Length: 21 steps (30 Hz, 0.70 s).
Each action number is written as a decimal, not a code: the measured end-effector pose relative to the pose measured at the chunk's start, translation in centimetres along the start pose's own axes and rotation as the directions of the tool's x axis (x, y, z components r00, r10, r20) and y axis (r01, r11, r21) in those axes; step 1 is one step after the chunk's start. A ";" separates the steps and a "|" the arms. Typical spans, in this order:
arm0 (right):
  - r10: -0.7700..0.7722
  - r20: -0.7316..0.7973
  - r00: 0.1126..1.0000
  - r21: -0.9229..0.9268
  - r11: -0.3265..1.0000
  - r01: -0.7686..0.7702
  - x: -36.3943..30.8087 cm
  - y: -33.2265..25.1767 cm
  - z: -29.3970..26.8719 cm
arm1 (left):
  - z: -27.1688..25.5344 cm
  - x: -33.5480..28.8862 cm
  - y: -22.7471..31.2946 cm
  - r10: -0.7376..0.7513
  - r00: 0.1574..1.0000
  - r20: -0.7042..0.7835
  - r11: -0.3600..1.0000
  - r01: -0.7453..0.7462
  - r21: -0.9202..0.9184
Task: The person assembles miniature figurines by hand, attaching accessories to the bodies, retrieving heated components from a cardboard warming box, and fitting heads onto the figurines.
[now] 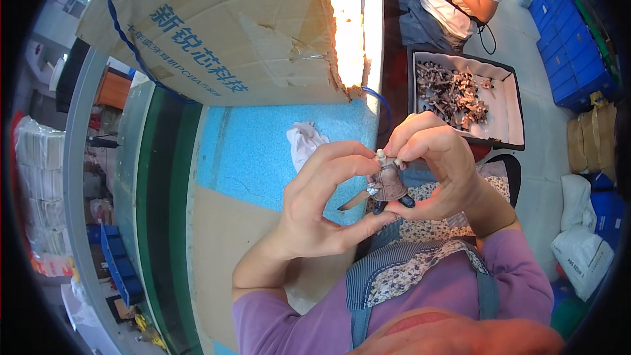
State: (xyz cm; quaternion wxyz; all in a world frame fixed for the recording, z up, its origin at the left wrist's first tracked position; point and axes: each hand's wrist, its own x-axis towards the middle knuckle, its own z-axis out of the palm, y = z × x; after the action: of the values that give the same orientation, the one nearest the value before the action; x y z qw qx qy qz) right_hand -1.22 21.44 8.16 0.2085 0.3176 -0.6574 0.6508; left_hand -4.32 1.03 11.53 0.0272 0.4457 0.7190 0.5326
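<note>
A small figurine [392, 185] with a pale head, a brownish-pink coat and dark boots is held upright between my two hands. From its left side my left hand [315, 200] grips it, the index finger near its arm and the thumb by its boots. My right hand [447, 167] pinches it from the other side, fingertips at the head and shoulder, thumb low by the boots. A thin brown pointed piece [353, 201] sticks out beside the figurine toward my left palm; whether it belongs to the figurine I cannot tell.
A crumpled white cloth [305, 143] lies on the blue tabletop [243, 141], before a large cardboard box [263, 33] with a bright light behind it. A green belt [158, 223] runs along the left. A dark-rimmed bin [506, 108] holds many figurines; another person [460, 0] sits beyond.
</note>
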 end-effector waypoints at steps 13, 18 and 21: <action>-0.081 0.094 0.992 -0.320 0.941 0.107 1.5 -1.4 -0.8 | 0.3 0.2 0.0 0.010 0.996 -0.092 1.000 -0.010 0.001; -0.077 0.133 0.988 -0.348 0.930 0.119 1.9 -1.9 -1.0 | 0.4 0.2 0.0 0.046 0.994 -0.099 0.999 -0.044 0.031; -0.073 0.144 0.987 -0.357 0.926 0.121 1.9 -2.0 -1.0 | 0.5 0.3 0.2 0.019 0.995 -0.102 1.000 -0.017 0.012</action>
State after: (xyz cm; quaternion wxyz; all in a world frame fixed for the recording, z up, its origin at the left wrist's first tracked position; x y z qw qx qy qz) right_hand -1.33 22.26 10.96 0.2531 0.3466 -0.7620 0.4849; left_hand -4.10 1.57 11.58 -0.0170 0.4245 0.7183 0.5509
